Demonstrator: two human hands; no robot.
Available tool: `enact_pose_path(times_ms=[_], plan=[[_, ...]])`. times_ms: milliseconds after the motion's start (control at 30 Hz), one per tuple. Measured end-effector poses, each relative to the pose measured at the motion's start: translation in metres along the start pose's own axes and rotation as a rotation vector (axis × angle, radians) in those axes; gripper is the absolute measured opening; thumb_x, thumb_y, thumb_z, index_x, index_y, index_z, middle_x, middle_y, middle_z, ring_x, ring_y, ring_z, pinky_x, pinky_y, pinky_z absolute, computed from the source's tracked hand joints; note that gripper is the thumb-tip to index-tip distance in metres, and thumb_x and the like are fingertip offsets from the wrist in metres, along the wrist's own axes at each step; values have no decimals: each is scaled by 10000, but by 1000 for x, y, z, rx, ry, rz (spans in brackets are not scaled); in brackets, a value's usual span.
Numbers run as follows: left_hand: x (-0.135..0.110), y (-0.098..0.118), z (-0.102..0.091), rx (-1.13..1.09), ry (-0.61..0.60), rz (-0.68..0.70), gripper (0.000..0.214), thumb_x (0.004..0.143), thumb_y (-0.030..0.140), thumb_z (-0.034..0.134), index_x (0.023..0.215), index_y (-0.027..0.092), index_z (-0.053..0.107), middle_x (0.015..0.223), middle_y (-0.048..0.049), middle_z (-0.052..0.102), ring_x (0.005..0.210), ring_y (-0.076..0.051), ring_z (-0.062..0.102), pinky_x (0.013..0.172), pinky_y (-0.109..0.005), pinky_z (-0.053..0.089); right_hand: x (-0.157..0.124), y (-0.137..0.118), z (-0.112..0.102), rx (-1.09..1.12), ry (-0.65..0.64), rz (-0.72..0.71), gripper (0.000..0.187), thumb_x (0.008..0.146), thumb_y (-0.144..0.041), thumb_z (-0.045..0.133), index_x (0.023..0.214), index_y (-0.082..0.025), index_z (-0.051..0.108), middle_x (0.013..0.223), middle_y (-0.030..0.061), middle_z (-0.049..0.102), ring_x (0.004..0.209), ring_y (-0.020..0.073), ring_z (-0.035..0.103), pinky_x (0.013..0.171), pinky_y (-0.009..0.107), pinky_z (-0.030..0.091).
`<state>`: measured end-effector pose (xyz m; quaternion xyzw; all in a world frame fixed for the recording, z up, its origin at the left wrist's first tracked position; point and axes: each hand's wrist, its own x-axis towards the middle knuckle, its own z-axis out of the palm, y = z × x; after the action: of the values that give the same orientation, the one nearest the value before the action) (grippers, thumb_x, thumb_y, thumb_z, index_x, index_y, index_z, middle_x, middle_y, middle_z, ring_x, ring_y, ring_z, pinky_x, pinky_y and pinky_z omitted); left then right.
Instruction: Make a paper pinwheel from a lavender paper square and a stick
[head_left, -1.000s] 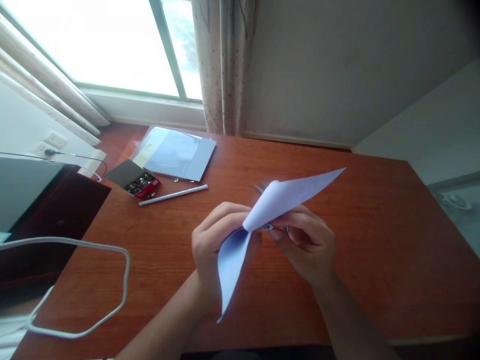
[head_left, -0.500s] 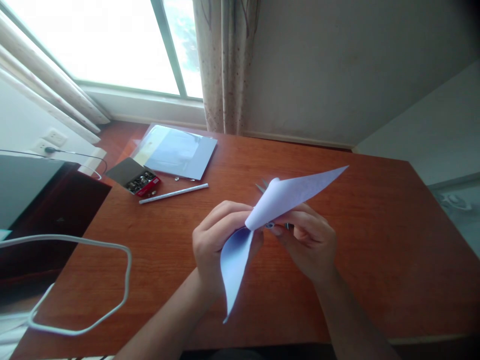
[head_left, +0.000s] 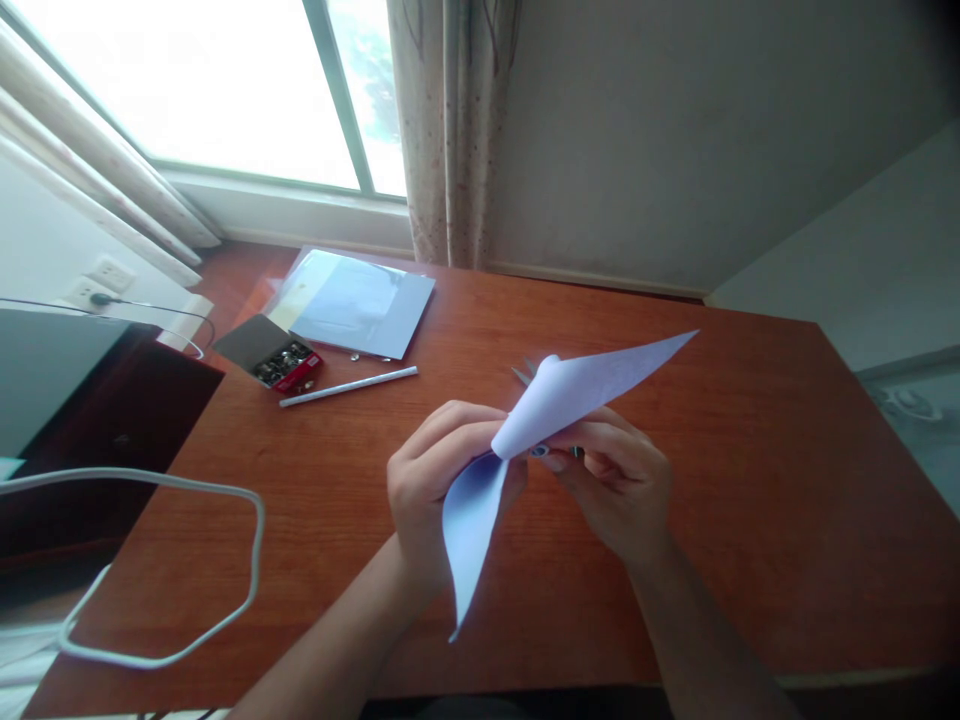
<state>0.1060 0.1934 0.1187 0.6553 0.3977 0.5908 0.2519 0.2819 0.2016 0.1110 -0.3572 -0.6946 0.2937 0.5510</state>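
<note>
A sheet of white paper is bent into curved, pointed wings above the middle of the desk. My left hand is closed on its left side, with the fingers wrapped behind one hanging wing. On the other side, my right hand pinches the paper near its centre. A small round shiny piece shows by the right thumb and index finger; its kind is unclear. Behind the paper, two pointed metal tips poke out, like scissor blades, and the rest of them is mostly hidden.
A thin white rolled-paper stick lies left of my hands. Behind it are an open red box of small metal pieces, a few loose ones, and a plastic-sleeved stack of sheets. A white cable loops over the desk's left side.
</note>
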Motion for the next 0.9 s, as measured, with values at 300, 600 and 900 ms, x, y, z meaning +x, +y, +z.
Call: enact_pose_path(times_ms=[300,600,900], plan=[[0,0,0,-13,-5,-5,140,810,60,730,864,188,732,896,-59,737,756,-164,682,672,-269,569,-1,-1,1,19,12,26,284,856,-92,737,1039,-308,768,981,11,776,891,196,729,806,344,609],[-1,-1,1,-36,2,3,192,776,4,734,849,180,709,879,-48,710,759,-160,670,674,-269,554,-1,-1,3,-21,24,1,297,842,-94,749,1048,-309,766,974,11,780,871,207,730,790,362,607],[-1,-1,1,-44,-33,-9,215,769,-21,733,844,177,698,902,-24,705,775,-130,660,695,-243,545,-1,-4,6,-76,73,-27,306,844,-68,743,1048,-296,760,980,4,780,881,190,729,798,330,605]])
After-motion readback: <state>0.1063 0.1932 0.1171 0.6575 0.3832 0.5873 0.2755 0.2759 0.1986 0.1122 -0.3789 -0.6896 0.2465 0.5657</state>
